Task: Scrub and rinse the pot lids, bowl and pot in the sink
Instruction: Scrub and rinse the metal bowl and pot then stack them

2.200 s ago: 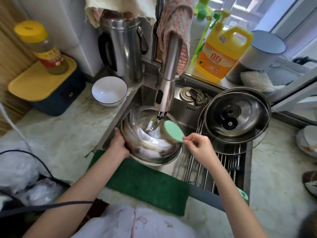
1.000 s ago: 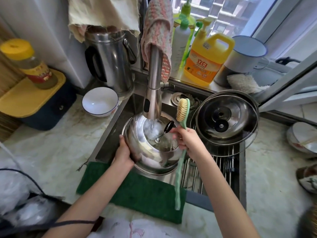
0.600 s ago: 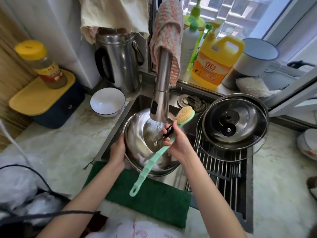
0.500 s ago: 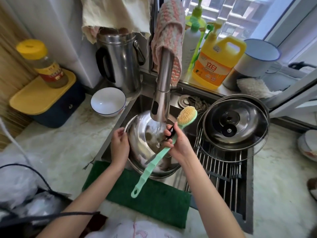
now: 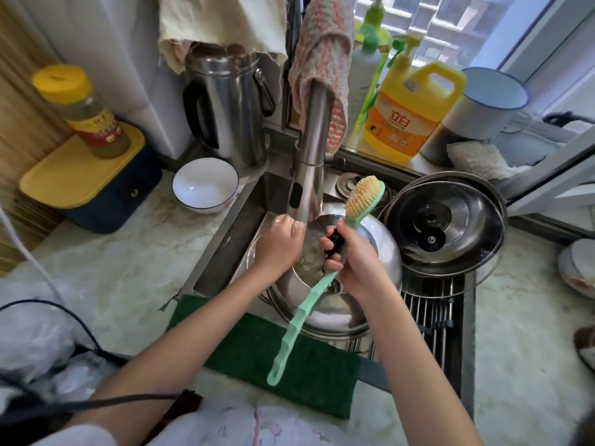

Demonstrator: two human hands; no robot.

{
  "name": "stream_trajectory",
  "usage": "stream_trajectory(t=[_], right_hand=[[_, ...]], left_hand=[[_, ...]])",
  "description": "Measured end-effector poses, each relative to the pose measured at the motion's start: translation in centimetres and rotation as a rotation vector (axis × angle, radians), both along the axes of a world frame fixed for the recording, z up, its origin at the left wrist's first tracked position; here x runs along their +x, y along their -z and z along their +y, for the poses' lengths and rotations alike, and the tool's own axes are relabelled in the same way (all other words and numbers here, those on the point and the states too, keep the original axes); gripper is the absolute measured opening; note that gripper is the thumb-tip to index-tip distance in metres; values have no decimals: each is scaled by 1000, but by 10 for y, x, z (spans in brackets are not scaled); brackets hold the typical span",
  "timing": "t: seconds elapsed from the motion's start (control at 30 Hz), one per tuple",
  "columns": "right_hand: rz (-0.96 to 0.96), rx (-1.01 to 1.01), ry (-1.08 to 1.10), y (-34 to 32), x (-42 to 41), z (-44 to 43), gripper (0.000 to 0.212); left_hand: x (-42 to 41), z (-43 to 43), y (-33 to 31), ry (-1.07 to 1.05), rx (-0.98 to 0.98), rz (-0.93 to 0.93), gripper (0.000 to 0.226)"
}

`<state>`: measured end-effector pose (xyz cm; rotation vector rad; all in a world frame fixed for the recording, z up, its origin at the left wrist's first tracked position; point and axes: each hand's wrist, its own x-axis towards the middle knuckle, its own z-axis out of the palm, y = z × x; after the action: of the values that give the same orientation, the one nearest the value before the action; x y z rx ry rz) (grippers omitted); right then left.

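Pale garment (image 5: 225,426) at btm edge: white/lilac fabric w/ faint pink floral print. Forearms bare to elbows. L hand (image 5: 280,246) & R hand (image 5: 357,259) bare.

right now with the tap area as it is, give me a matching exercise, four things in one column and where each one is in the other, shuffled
Things
1. scrub brush
2. white bowl
3. yellow detergent jug
4. pot lid with black knob

Places
A. on the window ledge behind the sink
B. gripped in the right hand
C. on the counter left of the sink
D. over the wire rack at the sink's right side

Pairs: 1-B, 2-C, 3-A, 4-D
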<state>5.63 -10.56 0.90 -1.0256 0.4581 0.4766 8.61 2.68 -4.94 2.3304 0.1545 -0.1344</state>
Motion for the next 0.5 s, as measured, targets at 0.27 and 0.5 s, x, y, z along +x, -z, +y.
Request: stream_trajectory(t=[0.27, 0.5], right_hand=[[10, -188, -138, -5, -16, -7, 30], [17, -177, -85, -9, -16, -25, 32]], left_hand=[[27, -10, 27, 243, -178, 112, 44], [-24, -33, 22, 308, -3, -119, 47]])
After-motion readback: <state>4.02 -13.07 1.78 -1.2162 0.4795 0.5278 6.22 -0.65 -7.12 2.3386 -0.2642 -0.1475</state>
